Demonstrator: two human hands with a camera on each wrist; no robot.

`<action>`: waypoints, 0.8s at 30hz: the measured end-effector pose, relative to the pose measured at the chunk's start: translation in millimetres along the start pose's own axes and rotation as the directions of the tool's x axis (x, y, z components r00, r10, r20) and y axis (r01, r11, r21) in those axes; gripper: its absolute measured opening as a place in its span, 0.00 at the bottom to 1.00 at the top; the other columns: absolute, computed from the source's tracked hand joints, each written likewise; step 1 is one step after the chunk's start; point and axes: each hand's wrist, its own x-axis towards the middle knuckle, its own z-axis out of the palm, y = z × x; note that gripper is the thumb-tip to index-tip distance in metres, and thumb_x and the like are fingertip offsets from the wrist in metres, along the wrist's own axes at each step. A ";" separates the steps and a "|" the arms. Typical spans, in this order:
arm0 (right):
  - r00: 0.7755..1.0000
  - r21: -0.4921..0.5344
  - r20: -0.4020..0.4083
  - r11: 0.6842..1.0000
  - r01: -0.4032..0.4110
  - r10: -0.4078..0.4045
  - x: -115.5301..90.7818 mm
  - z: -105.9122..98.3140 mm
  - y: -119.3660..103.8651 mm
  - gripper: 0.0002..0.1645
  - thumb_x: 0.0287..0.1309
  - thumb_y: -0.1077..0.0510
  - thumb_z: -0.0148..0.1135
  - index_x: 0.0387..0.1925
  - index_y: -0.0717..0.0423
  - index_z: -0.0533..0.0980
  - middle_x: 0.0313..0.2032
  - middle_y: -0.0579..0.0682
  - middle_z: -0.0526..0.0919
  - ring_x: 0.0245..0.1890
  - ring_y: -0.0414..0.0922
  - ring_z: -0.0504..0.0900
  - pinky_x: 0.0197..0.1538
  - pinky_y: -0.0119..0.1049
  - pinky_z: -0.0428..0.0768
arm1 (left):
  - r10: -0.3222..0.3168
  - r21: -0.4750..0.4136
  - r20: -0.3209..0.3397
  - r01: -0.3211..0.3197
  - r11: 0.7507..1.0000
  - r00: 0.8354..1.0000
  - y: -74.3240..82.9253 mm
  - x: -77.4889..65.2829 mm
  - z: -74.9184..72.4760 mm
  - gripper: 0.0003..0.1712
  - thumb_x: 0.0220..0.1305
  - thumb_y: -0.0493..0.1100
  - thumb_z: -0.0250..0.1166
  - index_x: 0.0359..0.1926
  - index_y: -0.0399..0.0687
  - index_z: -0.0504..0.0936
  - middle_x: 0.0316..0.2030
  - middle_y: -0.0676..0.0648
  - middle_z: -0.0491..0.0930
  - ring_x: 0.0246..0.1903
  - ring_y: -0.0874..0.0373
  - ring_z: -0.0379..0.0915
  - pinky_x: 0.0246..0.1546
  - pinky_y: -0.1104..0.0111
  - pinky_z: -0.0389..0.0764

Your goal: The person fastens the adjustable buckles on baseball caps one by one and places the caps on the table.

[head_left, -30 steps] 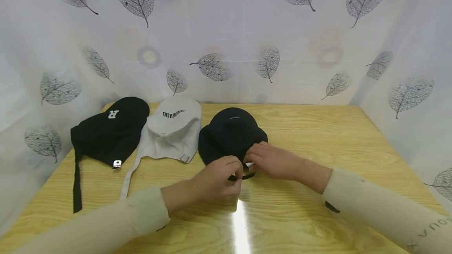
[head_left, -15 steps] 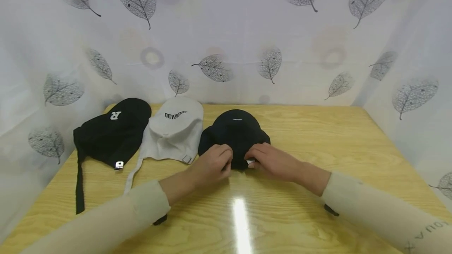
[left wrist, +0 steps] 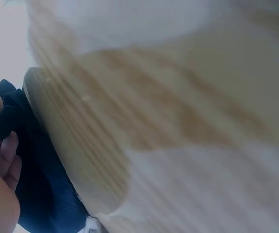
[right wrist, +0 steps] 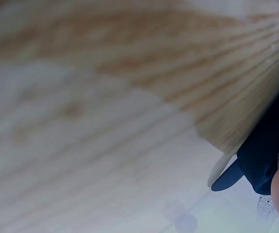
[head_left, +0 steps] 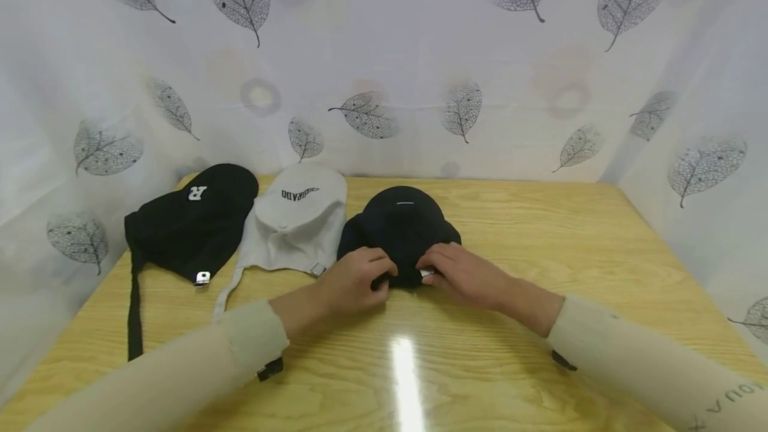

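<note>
A dark cap with a short white line on its crown lies at the middle of the table, its near edge between my two hands. My left hand grips the near left part of it, fingers curled. In the left wrist view those fingers lie against the dark cloth. On the near right part, my right hand pinches the cap, and a small white or silvery piece shows beside its fingertips. The right wrist view has dark cloth next to the hand. The held edges are partly hidden by the fingers.
Left of the dark cap lies a white cap with black lettering and a strap. Further left is a black cap with a white R, a hanging strap and a metal buckle. A leaf-print curtain stands behind the wooden table.
My left hand has shifted from a dark loop at the cap's near edge to the cap's near left part; that loop is out of sight. The right hand stays nearly in place.
</note>
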 end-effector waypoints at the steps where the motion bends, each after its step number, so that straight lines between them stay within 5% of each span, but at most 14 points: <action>1: 1.000 -0.006 -0.005 1.000 0.006 -0.006 0.2 0.5 0.0 0.11 0.68 0.58 0.60 0.48 0.57 0.77 0.45 0.47 0.81 0.44 0.42 0.79 0.48 0.38 0.77 | 0.018 0.010 0.007 -0.018 1.000 1.000 -0.2 -0.3 -0.2 0.07 0.51 0.32 0.69 0.34 0.44 0.84 0.34 0.50 0.81 0.33 0.59 0.78 0.38 0.70 0.80; 7: 1.000 -0.037 -0.015 0.999 0.027 -0.028 1.4 1.2 -0.4 0.11 0.68 0.57 0.61 0.48 0.58 0.77 0.45 0.48 0.80 0.44 0.43 0.79 0.49 0.39 0.78 | 0.046 0.054 0.037 -0.048 0.997 0.998 4.1 1.8 -0.2 0.12 0.50 0.39 0.77 0.31 0.46 0.81 0.32 0.51 0.78 0.34 0.59 0.76 0.42 0.67 0.79; 16: 0.985 -0.084 -0.083 0.986 0.144 -0.151 2.4 4.0 2.8 0.14 0.70 0.53 0.57 0.47 0.60 0.76 0.45 0.49 0.79 0.45 0.43 0.77 0.50 0.35 0.77 | 0.057 0.149 -0.036 -0.051 0.988 0.998 1.0 4.1 0.9 0.02 0.58 0.38 0.68 0.31 0.49 0.84 0.31 0.54 0.82 0.35 0.58 0.76 0.47 0.63 0.76; 24: 0.972 -0.137 -0.117 0.973 0.185 -0.201 3.9 3.2 2.1 0.13 0.65 0.55 0.64 0.45 0.60 0.76 0.44 0.49 0.78 0.44 0.43 0.76 0.48 0.32 0.76 | 0.155 0.241 -0.053 -0.138 0.961 0.986 2.5 6.2 2.4 0.02 0.56 0.39 0.71 0.30 0.53 0.86 0.27 0.57 0.82 0.36 0.58 0.76 0.48 0.64 0.75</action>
